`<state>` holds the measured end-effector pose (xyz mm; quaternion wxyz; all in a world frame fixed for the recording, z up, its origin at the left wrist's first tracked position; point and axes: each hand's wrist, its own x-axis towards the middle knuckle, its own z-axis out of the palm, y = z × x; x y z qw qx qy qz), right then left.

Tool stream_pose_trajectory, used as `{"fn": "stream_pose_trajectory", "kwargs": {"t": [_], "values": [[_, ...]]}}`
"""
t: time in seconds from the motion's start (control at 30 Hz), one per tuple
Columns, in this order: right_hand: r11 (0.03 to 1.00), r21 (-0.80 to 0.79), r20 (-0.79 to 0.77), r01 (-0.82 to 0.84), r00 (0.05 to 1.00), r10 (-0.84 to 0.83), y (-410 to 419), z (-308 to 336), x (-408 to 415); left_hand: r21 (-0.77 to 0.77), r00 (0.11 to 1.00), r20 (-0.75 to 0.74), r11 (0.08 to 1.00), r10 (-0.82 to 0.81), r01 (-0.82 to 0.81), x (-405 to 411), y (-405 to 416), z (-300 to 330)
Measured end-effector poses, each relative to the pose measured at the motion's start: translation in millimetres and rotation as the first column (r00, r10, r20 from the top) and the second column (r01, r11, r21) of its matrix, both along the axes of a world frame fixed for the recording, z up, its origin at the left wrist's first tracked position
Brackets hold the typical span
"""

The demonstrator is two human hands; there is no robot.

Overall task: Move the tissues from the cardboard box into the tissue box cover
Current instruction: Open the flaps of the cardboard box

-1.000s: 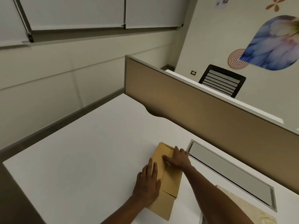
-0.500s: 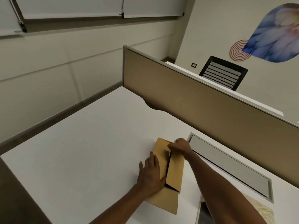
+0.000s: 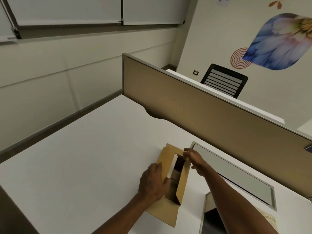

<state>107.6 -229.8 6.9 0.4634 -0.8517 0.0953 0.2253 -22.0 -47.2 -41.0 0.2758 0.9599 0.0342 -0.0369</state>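
Note:
A brown cardboard box [image 3: 166, 211] lies on the white desk [image 3: 76, 157] near its right side. My right hand [image 3: 194, 158] pinches the far end of the box's right flap [image 3: 184, 181] and holds it lifted upright. My left hand [image 3: 152, 181] presses flat on the left flap. Through the gap a white pack of tissues [image 3: 172, 167] shows inside the dark box. A clear, mirror-like tissue box cover [image 3: 209, 206] stands at the lower right, partly behind my right forearm.
A grey cable hatch [image 3: 236, 174] is set into the desk just right of the box. A tan partition [image 3: 202, 119] runs along the desk's far edge. A pale cloth [image 3: 270, 220] lies at the bottom right. A black chair [image 3: 224, 81] stands beyond the partition.
My right hand went from lying on the closed box to lifting its right flap up, opening the box. The left hand stayed pressed on the left flap.

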Motion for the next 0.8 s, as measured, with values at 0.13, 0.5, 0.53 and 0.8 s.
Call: {"fn": "stream_pose_trajectory", "kwargs": {"t": [0.13,0.5,0.53,0.8], "values": [[0.994,0.108,0.006,0.033,0.999,-0.034,-16.2,-3.3,-3.5,-0.237,0.993,0.106,0.971,0.059,-0.033,3.3,20.9,11.0],[0.952,0.288,-0.003,0.107,0.994,-0.111,-18.7,-16.2,-19.6,0.210,0.982,0.174,0.977,-0.073,0.035,14.7,74.0,-17.6],[0.938,0.320,-0.013,0.135,0.990,-0.138,-18.6,-17.4,-20.9,0.295,0.979,0.147,0.951,-0.143,0.095,16.6,74.4,-21.3],[0.643,0.613,-0.123,0.458,0.860,-0.495,-25.8,-24.3,-35.5,0.053,0.994,-0.102,0.998,-0.028,0.033,13.6,35.3,-35.8]]}}
